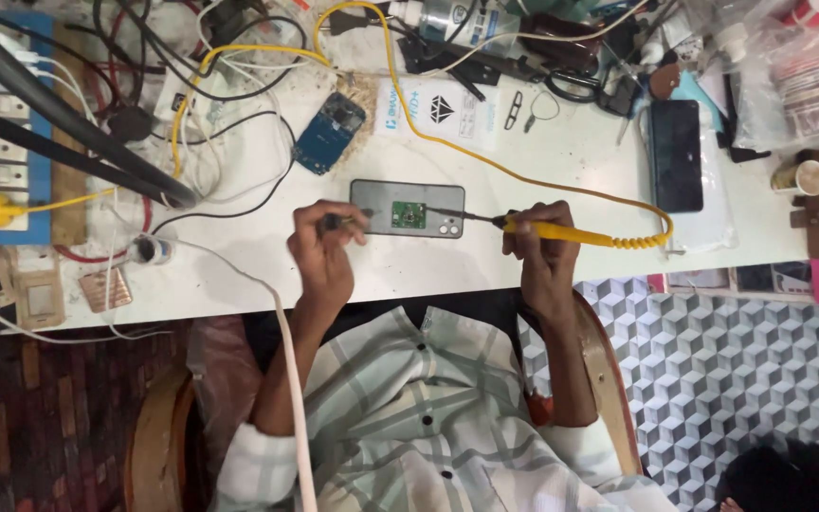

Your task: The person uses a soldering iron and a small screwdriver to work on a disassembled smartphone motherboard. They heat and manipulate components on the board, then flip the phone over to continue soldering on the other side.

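Lighting: bright, even, from overhead.
White bench (561, 152) slightly washed out; soft short shadows; frame corners dim, mildly blurred.

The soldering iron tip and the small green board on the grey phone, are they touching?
Cannot tell. In the head view the soldering iron in the right hand points at the green board on the grey phone, but its thin tip ends too finely to judge.

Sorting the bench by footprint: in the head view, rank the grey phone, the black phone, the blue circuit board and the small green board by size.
1. Grey phone and black phone: alike, unranked.
2. Blue circuit board.
3. Small green board, lying on the grey phone.
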